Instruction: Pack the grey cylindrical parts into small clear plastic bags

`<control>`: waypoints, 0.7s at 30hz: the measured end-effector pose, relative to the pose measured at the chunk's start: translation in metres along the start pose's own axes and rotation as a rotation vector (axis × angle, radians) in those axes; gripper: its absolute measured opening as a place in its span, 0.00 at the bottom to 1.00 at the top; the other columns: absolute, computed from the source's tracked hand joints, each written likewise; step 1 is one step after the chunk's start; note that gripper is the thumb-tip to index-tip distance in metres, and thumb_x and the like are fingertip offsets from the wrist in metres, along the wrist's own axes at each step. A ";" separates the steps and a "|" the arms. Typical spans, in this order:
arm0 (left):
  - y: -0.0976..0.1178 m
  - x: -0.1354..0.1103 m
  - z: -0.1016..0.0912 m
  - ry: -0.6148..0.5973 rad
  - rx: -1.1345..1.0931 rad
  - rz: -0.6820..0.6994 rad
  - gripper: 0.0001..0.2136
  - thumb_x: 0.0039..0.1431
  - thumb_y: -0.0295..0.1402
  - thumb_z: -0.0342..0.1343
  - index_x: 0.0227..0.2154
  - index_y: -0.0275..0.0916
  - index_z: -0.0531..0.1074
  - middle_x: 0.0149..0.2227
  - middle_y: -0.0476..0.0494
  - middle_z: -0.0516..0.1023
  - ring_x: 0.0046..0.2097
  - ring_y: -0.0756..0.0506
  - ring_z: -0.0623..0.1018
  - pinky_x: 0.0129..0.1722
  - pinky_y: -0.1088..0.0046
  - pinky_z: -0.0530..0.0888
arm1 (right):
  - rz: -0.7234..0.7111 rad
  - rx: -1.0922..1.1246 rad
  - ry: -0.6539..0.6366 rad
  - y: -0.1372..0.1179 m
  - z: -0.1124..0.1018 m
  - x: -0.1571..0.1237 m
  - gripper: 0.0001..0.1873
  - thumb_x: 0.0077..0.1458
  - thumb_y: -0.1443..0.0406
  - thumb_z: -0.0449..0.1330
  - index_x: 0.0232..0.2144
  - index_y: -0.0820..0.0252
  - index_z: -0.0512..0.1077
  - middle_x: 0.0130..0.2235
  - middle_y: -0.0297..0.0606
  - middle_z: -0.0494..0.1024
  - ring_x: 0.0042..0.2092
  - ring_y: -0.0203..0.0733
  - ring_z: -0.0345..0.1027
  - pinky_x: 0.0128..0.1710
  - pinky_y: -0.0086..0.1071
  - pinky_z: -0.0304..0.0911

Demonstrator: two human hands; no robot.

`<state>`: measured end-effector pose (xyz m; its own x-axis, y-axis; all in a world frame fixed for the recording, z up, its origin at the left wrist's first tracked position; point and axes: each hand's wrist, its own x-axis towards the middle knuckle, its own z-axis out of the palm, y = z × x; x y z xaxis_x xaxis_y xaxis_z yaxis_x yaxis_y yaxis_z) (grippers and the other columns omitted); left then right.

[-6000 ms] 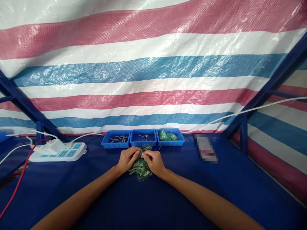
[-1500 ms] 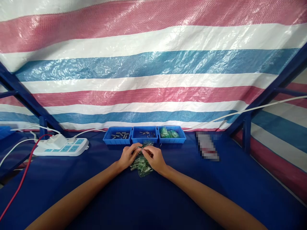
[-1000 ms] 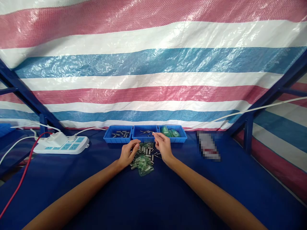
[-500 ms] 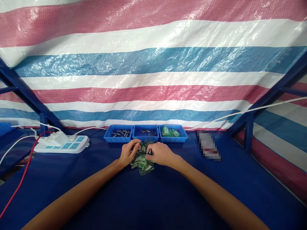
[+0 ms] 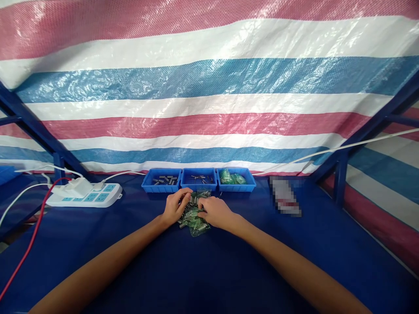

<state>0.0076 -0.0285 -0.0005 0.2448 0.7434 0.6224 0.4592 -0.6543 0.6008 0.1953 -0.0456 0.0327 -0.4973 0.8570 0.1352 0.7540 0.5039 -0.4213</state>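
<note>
A small heap of green and grey parts point(image 5: 195, 220) lies on the blue table cloth point(image 5: 203, 270) in front of me. My left hand point(image 5: 174, 208) rests at the heap's left edge, fingers curled in a pinch on a small piece too tiny to name. On the heap's right side, my right hand point(image 5: 214, 211) lies with fingers bent down into the parts. Behind the heap stand three blue trays: the left tray point(image 5: 161, 180) with grey sleeves, the middle tray point(image 5: 198, 179) with thin pins, the right tray point(image 5: 236, 179) with green pieces.
A white power strip point(image 5: 85, 197) with a plug, white cables and a red cable point(image 5: 24, 253) lies at the left. A blurred flat object point(image 5: 284, 196) lies at the right. A striped tarpaulin point(image 5: 209, 96) and blue frame bars point(image 5: 337, 179) close off the back.
My right hand reached to the middle tray with a thin pin a second ago, then came back down onto the heap. My left hand stayed at the heap's left edge.
</note>
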 end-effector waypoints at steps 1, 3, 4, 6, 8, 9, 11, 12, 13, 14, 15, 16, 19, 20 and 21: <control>0.000 0.000 0.000 0.000 0.005 0.000 0.10 0.64 0.35 0.46 0.41 0.37 0.69 0.26 0.48 0.72 0.26 0.51 0.72 0.29 0.78 0.68 | 0.008 0.027 0.019 0.000 0.000 0.000 0.08 0.45 0.68 0.65 0.24 0.58 0.68 0.23 0.33 0.70 0.26 0.38 0.64 0.24 0.28 0.44; 0.001 0.001 0.000 0.002 0.016 0.006 0.10 0.64 0.34 0.46 0.41 0.36 0.69 0.27 0.47 0.72 0.27 0.51 0.72 0.30 0.77 0.68 | 0.028 0.074 0.049 0.001 0.000 0.002 0.08 0.47 0.70 0.63 0.22 0.58 0.67 0.22 0.32 0.69 0.25 0.35 0.62 0.23 0.28 0.44; 0.002 0.001 -0.001 0.004 0.019 0.013 0.10 0.64 0.34 0.46 0.41 0.36 0.69 0.29 0.46 0.73 0.28 0.51 0.72 0.31 0.77 0.69 | 0.036 0.098 0.070 0.001 -0.002 0.003 0.08 0.47 0.71 0.61 0.21 0.59 0.67 0.22 0.31 0.69 0.24 0.34 0.61 0.23 0.27 0.44; 0.005 0.003 -0.002 0.004 0.022 0.027 0.10 0.64 0.34 0.45 0.41 0.36 0.69 0.36 0.43 0.74 0.31 0.50 0.73 0.33 0.76 0.69 | 0.050 0.157 0.140 0.001 -0.006 0.005 0.06 0.47 0.71 0.60 0.22 0.59 0.67 0.22 0.31 0.68 0.25 0.34 0.59 0.24 0.27 0.45; 0.007 0.005 -0.003 -0.019 0.019 0.027 0.10 0.64 0.34 0.45 0.42 0.37 0.69 0.42 0.40 0.73 0.32 0.50 0.73 0.34 0.75 0.69 | 0.052 0.238 0.244 0.000 -0.010 0.006 0.05 0.48 0.71 0.58 0.23 0.59 0.66 0.23 0.30 0.67 0.26 0.34 0.59 0.25 0.27 0.48; 0.008 0.006 -0.003 -0.041 0.019 0.018 0.11 0.64 0.34 0.46 0.43 0.37 0.68 0.42 0.40 0.73 0.31 0.51 0.72 0.33 0.76 0.69 | 0.048 0.288 0.300 0.000 -0.013 0.006 0.05 0.49 0.70 0.57 0.24 0.59 0.66 0.23 0.30 0.66 0.26 0.34 0.59 0.26 0.26 0.49; 0.009 0.006 -0.003 -0.089 0.029 -0.001 0.12 0.63 0.35 0.47 0.46 0.37 0.68 0.37 0.43 0.74 0.25 0.53 0.70 0.28 0.77 0.68 | 0.026 0.393 0.404 -0.002 -0.015 0.006 0.05 0.52 0.69 0.55 0.25 0.60 0.65 0.24 0.30 0.64 0.26 0.34 0.58 0.27 0.27 0.52; 0.009 0.006 -0.003 -0.113 0.037 -0.006 0.12 0.63 0.36 0.48 0.46 0.37 0.67 0.32 0.46 0.74 0.23 0.53 0.68 0.26 0.78 0.66 | 0.008 0.439 0.451 -0.003 -0.016 0.005 0.05 0.53 0.68 0.54 0.25 0.60 0.65 0.24 0.31 0.64 0.27 0.34 0.58 0.28 0.27 0.52; 0.009 0.006 -0.003 -0.131 0.044 -0.006 0.13 0.62 0.36 0.49 0.47 0.37 0.67 0.26 0.49 0.72 0.21 0.54 0.66 0.24 0.79 0.65 | -0.011 0.478 0.493 -0.005 -0.015 0.004 0.06 0.55 0.67 0.53 0.26 0.60 0.65 0.25 0.31 0.64 0.27 0.34 0.58 0.28 0.27 0.53; 0.009 0.005 -0.003 -0.142 0.049 -0.002 0.14 0.62 0.37 0.50 0.47 0.37 0.68 0.22 0.52 0.70 0.20 0.54 0.65 0.23 0.80 0.64 | -0.027 0.510 0.527 -0.006 -0.013 0.002 0.07 0.56 0.66 0.52 0.26 0.60 0.66 0.25 0.32 0.63 0.27 0.34 0.57 0.28 0.27 0.54; 0.009 0.005 -0.003 -0.147 0.050 0.004 0.14 0.61 0.38 0.51 0.46 0.37 0.68 0.20 0.53 0.67 0.19 0.54 0.64 0.22 0.80 0.63 | -0.039 0.538 0.553 -0.007 -0.011 0.000 0.09 0.57 0.64 0.51 0.27 0.60 0.66 0.26 0.32 0.64 0.27 0.35 0.57 0.28 0.28 0.54; 0.009 0.005 -0.003 -0.149 0.047 0.011 0.14 0.60 0.38 0.52 0.45 0.37 0.69 0.19 0.54 0.66 0.19 0.54 0.64 0.21 0.80 0.62 | -0.046 0.564 0.573 -0.008 -0.008 -0.002 0.09 0.58 0.64 0.51 0.27 0.60 0.66 0.26 0.33 0.64 0.27 0.35 0.57 0.28 0.28 0.54; 0.008 0.005 -0.003 -0.146 0.037 0.037 0.13 0.59 0.40 0.53 0.42 0.36 0.71 0.19 0.54 0.67 0.19 0.54 0.64 0.20 0.80 0.61 | -0.042 0.634 0.618 -0.009 0.004 -0.007 0.09 0.59 0.63 0.50 0.29 0.60 0.66 0.26 0.33 0.64 0.27 0.34 0.57 0.28 0.28 0.55; 0.007 0.005 -0.002 -0.149 0.041 0.049 0.13 0.59 0.40 0.53 0.40 0.36 0.72 0.18 0.53 0.67 0.19 0.54 0.64 0.21 0.80 0.61 | -0.028 0.656 0.631 -0.009 0.008 -0.008 0.09 0.59 0.62 0.50 0.29 0.60 0.66 0.26 0.33 0.64 0.26 0.34 0.57 0.28 0.28 0.55; 0.007 0.005 -0.002 -0.149 0.050 0.062 0.12 0.59 0.40 0.53 0.38 0.36 0.72 0.18 0.53 0.67 0.19 0.54 0.65 0.21 0.80 0.61 | -0.010 0.675 0.638 -0.009 0.012 -0.009 0.09 0.59 0.62 0.50 0.30 0.60 0.65 0.26 0.33 0.64 0.26 0.34 0.57 0.28 0.28 0.56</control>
<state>0.0101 -0.0290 0.0080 0.3967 0.7163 0.5740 0.4804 -0.6949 0.5352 0.1881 -0.0586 0.0246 -0.0211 0.8506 0.5254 0.2413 0.5143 -0.8230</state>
